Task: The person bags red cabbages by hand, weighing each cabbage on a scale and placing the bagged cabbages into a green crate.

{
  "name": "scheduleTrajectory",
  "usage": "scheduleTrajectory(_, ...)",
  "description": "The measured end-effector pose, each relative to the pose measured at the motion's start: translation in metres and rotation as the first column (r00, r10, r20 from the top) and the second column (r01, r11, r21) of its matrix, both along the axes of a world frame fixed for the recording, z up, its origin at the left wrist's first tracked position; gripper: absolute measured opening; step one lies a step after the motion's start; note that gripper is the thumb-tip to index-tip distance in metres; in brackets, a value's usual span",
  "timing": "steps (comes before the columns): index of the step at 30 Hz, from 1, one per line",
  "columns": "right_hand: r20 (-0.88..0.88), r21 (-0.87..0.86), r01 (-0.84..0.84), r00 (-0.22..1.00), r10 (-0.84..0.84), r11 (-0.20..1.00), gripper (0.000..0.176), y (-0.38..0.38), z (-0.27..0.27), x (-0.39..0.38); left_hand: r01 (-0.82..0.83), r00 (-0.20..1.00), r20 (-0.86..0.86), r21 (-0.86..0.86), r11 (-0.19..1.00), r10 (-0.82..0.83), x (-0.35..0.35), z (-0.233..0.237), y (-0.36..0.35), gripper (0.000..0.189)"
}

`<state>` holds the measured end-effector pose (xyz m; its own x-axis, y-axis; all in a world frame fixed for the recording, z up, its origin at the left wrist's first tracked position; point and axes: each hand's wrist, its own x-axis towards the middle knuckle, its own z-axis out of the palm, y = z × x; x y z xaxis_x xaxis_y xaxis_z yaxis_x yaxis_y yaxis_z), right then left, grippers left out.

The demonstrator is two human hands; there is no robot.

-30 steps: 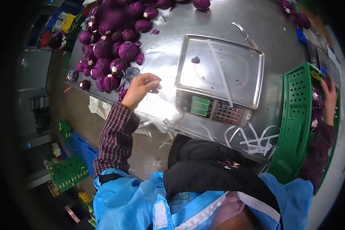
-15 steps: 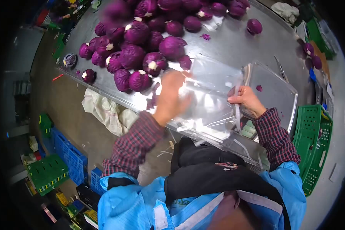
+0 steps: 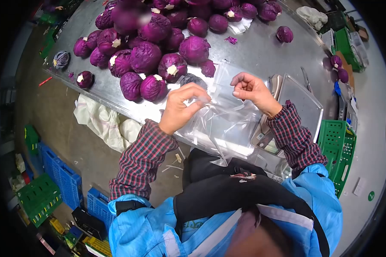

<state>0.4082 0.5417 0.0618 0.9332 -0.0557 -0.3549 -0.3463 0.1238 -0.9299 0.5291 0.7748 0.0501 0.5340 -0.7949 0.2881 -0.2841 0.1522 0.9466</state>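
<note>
Clear plastic bags point(image 3: 227, 124) lie at the near edge of the metal table, under and between my hands. My left hand point(image 3: 182, 105) has curled fingers with the thumb close to the fingertips, on the left side of a bag; plastic seems pinched there. My right hand point(image 3: 255, 92) is bent over the bag's upper right, its thumb near the index finger; what it holds, if anything, is too thin to make out. A pile of red cabbages point(image 3: 146, 58) lies beyond my left hand. Right of the bags is a scale point(image 3: 302, 100) with a metal top.
The metal table point(image 3: 261, 55) bears a lone cabbage point(image 3: 284, 34) at the back and a knife point(image 3: 306, 80) at the right. A green crate point(image 3: 335, 141) stands right of the table. White sacking point(image 3: 98, 122) hangs below the left edge; blue crates point(image 3: 62, 175) stand on the floor.
My right hand has left the bag's right edge and moved up and left. My left hand has curled its fingers, and the plastic is now bunched between the hands. The view has shifted slightly.
</note>
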Motion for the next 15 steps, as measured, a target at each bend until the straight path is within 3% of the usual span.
scheduleTrajectory(1,-0.003,-0.002,0.003,1.0,-0.003,1.0,0.024,-0.004,-0.002,0.003,0.027,0.996,-0.079,-0.041,0.999,-0.03,0.001,0.0,-0.001,0.01)
scheduleTrajectory(2,0.017,-0.175,-0.08,0.996,0.084,0.981,0.028,-0.009,-0.006,0.007,0.024,0.953,-0.298,-0.091,0.996,-0.05,0.003,-0.004,0.0,0.011)
scheduleTrajectory(3,0.026,-0.346,-0.154,0.985,0.173,0.925,0.031,-0.013,-0.01,0.01,0.012,0.865,-0.496,-0.139,0.99,-0.08,0.004,-0.006,0.001,0.012)
scheduleTrajectory(4,0.032,-0.352,-0.149,0.985,0.171,0.924,0.031,-0.018,-0.014,0.008,-0.097,0.734,-0.676,-0.188,0.977,-0.057,0.005,-0.001,0.002,0.014)
scheduleTrajectory(5,0.074,-0.39,-0.101,0.987,0.14,0.915,0.038,-0.025,-0.02,0.006,-0.114,0.67,-0.734,-0.252,0.961,-0.113,0.01,-0.006,0.004,0.022)
scheduleTrajectory(7,0.125,-0.435,-0.071,0.982,0.139,0.898,0.046,-0.025,-0.008,0.021,-0.169,0.619,-0.783,-0.207,0.964,-0.06,0.01,-0.008,0.001,0.028)
scheduleTrajectory(8,0.244,-0.171,-0.066,0.964,0.107,0.983,0.053,-0.021,-0.001,0.024,-0.175,0.617,-0.786,-0.175,0.969,-0.031,0.008,-0.022,-0.003,0.031)
scheduleTrajectory(9,0.347,0.109,-0.079,0.937,0.036,0.991,0.062,-0.013,0.005,0.027,-0.168,0.568,-0.823,-0.123,0.978,-0.007,0.004,-0.019,-0.009,0.028)
scheduleTrajectory(10,0.409,0.02,-0.164,0.901,0.142,0.986,0.072,-0.006,0.002,0.029,-0.212,0.52,-0.853,-0.17,0.962,-0.036,0.002,-0.024,-0.014,0.026)
scheduleTrajectory(13,-0.042,-0.072,-0.264,0.964,0.262,0.962,0.052,-0.006,-0.018,0.034,-0.304,0.399,-0.914,-0.211,0.929,-0.076,0.008,-0.046,-0.022,0.022)
scheduleTrajectory(14,0.007,0.016,-0.078,0.997,0.077,0.997,0.036,-0.005,-0.031,0.036,-0.28,0.373,-0.92,-0.234,0.931,-0.119,0.011,-0.05,-0.019,0.022)
scheduleTrajectory(15,0.008,0.005,-0.081,0.997,0.081,0.997,0.036,-0.011,-0.042,0.039,-0.259,0.343,-0.925,-0.261,0.93,-0.164,0.014,-0.055,-0.015,0.021)
